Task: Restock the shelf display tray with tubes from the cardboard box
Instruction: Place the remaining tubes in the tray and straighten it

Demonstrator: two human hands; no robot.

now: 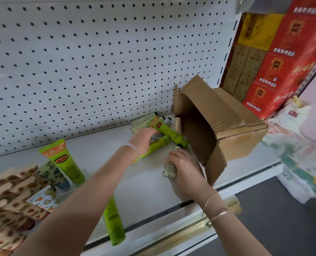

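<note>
Loose tubes (164, 130) lie heaped on the white shelf (144, 185) at the mouth of the tipped cardboard box (227, 126), below the pegboard (98, 61); red cartons (282, 67) are stacked at right. My left hand (144, 137) rests on the heap, its grasp unclear. My right hand (184, 163) curls around a pale tube (170, 169).
</note>
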